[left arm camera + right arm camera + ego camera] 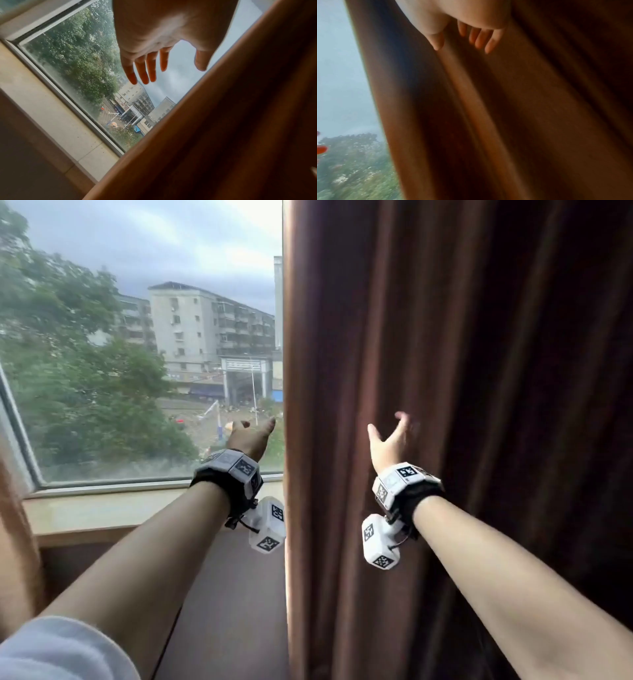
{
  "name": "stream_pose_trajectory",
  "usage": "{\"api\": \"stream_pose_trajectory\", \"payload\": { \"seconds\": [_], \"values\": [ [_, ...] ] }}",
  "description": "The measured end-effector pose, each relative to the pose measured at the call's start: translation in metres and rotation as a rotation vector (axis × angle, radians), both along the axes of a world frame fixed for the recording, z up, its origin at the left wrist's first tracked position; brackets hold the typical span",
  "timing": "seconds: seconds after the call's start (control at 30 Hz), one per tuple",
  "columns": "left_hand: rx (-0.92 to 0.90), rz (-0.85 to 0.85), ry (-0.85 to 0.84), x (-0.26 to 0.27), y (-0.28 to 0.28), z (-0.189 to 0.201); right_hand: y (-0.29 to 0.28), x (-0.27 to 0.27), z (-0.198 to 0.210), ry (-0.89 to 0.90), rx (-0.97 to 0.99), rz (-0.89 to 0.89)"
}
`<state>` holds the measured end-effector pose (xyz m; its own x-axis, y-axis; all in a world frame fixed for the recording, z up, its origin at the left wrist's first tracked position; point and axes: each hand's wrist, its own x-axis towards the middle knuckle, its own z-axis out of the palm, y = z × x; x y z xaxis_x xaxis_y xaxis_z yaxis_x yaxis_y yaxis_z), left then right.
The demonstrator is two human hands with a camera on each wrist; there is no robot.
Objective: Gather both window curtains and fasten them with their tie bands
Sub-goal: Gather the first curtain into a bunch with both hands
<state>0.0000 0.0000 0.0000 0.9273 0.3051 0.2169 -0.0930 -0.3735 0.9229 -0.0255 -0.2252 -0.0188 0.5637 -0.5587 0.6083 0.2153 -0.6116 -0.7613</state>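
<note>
Fingers (142, 70) of the left hand (249, 437) spread straight before the window (137, 337), holding nothing, just left of the brown curtain (445, 371) edge. Right hand (390, 440) is splayed wide against the curtain folds, its fingers (481, 39) reaching the cloth without gripping it.
</note>
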Motion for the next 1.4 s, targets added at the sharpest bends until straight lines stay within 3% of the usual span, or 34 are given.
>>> {"api": "stream_pose_trajectory", "payload": {
  "seconds": [0.1,0.27,0.43,0.7,1.03,1.23,1.3,1.4],
  "values": [
    [-0.015,-0.032,-0.002,0.019,-0.014,-0.006,-0.035,0.011,-0.006,0.001,-0.067,-0.271],
    [-0.004,-0.095,-0.015,0.057,-0.054,-0.015,-0.098,0.034,-0.007,-0.039,-0.101,-0.443],
    [-0.078,-0.304,-0.150,0.085,-0.110,-0.020,-0.146,0.053,-0.010,-0.016,-0.076,-0.435],
    [0.022,-0.625,-0.054,0.124,-0.266,-0.017,-0.211,0.079,-0.016,-0.065,-0.145,-0.443],
    [0.076,-0.726,-0.152,0.151,-0.440,-0.016,-0.332,0.071,-0.020,-0.097,-0.267,-0.429],
    [0.176,-0.872,-0.295,0.147,-0.543,-0.012,-0.408,0.087,0.015,-0.194,-0.318,-0.361],
    [0.177,-0.918,-0.351,0.143,-0.580,-0.011,-0.437,0.098,0.029,-0.145,-0.333,-0.372],
    [0.214,-0.975,-0.291,0.139,-0.614,-0.013,-0.478,0.111,0.041,0.026,-0.371,-0.481]
  ]
}}
